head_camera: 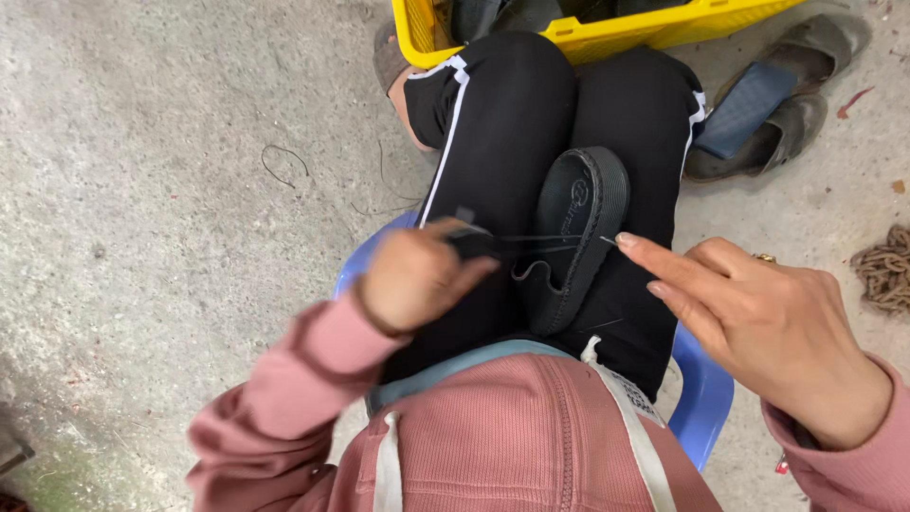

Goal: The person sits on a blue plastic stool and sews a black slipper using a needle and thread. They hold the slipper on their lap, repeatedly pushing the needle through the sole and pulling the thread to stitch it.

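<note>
Stitching a black shoe (pixel 575 237) on the lap.
Left hand (pixel 417 275) is closed on the shoe's strap; right hand (pixel 758 318), fingers loosely extended, pinches a needle (pixel 609 240), thread (pixel 540 239) stretched across the sole.

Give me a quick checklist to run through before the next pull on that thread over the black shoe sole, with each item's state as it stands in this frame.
1. Black shoe sole resting on the lap, tread side up: ok.
2. Left hand closed on a dark piece beside the sole: ok; what the piece is, cannot tell.
3. Right hand pinching the end of the thread at its fingertips: ok.
4. Thread stretched between the two hands across the sole: ok, it looks taut.
5. Needle on the thread end: cannot tell, too small.
6. Yellow crate within reach in front of the knees: ok.
</note>
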